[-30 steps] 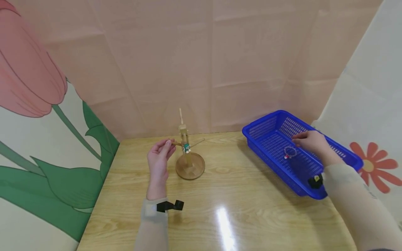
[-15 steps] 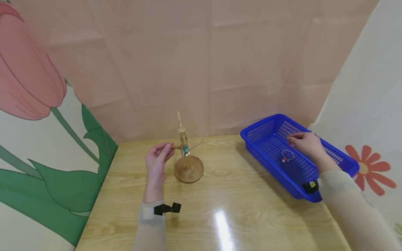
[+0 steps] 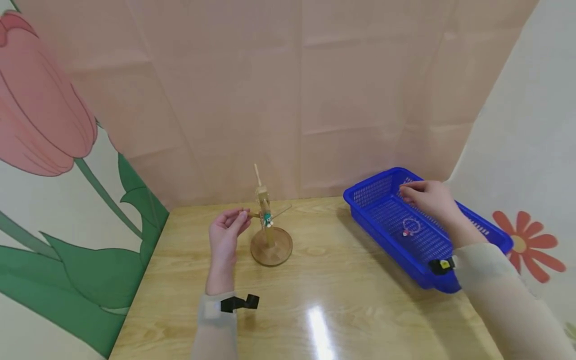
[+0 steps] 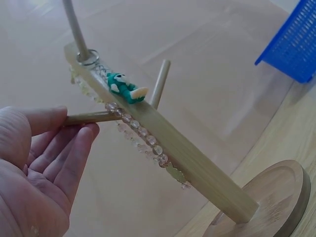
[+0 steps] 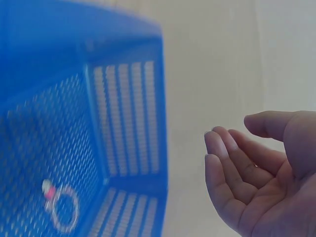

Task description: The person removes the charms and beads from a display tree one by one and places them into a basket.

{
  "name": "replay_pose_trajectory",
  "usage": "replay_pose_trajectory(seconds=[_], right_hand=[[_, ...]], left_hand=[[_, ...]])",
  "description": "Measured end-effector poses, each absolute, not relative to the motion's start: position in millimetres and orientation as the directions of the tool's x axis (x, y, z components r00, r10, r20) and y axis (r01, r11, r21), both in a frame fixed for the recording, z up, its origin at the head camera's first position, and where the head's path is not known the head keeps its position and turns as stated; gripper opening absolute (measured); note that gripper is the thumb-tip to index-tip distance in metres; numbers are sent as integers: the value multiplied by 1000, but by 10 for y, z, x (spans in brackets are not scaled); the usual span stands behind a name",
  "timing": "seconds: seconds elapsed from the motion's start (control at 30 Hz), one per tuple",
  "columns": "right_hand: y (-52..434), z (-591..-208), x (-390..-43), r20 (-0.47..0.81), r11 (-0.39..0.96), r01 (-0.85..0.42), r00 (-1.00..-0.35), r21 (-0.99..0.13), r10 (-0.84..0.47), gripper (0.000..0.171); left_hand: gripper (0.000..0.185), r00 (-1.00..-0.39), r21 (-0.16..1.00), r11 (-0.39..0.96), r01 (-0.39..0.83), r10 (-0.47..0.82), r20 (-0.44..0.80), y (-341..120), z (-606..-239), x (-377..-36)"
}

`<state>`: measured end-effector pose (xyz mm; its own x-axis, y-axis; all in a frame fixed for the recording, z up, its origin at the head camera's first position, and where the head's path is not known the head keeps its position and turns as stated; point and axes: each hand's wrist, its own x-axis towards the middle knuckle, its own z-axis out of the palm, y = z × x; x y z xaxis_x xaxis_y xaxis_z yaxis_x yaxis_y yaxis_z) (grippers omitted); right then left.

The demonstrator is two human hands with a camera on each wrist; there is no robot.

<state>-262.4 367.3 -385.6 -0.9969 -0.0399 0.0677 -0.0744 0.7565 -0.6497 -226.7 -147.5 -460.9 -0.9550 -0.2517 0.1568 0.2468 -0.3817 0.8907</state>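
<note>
My left hand (image 3: 225, 232) pinches a side peg (image 4: 96, 117) of a wooden jewelry stand (image 4: 192, 160) between thumb and fingers. From the stand's top peg hangs a keychain (image 4: 126, 89) with a small green and white figure. A clear beaded bracelet (image 4: 140, 129) hangs along the post at the held peg. My right hand (image 3: 429, 202) hovers over the blue basket (image 3: 450, 285), its fingers loosely bent with nothing in them. Inside that basket lies another beaded bracelet (image 5: 65, 210) with a pink and white charm.
The stand's round base (image 3: 272, 257) rests on a wood-patterned table (image 3: 360, 310). A pinkish cloth (image 3: 225, 100) hangs behind the table. Walls with printed flowers rise at both sides, the right one close behind the basket.
My right hand has lifted a little and shifted left over the basket. The left hand stays at the peg. The head view has tilted slightly.
</note>
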Motion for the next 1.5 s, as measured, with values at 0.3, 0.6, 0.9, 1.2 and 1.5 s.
replay_pose_trajectory(seconds=[0.3, 0.6, 0.9, 1.2, 1.5], right_hand=[[2996, -3727, -2526, 109, 648, -134, -991, -750, -79, 47], [2483, -3848, -2541, 129, 476, -141, -990, -868, -58, 45], [1914, -4222, -2557, 174, 230, -199, -977, -953, -125, 37], [1487, -4368, -2521, 264, 164, -284, -956, -945, -131, 27], [1184, -4346, -2460, 367, 133, -371, -929, -919, -58, 21]], left_hand=[[13, -956, 899, -362, 246, -241, 165, -1432, -4598, -2297], [15, -963, 902, -363, 233, -216, 162, -1375, -4597, -2268], [13, -966, 901, -365, 233, -192, 172, -1353, -4606, -2300], [15, -970, 913, -343, 220, -174, 168, -1361, -4662, -2251], [16, -970, 919, -321, 229, -151, 190, -1327, -4617, -2258]])
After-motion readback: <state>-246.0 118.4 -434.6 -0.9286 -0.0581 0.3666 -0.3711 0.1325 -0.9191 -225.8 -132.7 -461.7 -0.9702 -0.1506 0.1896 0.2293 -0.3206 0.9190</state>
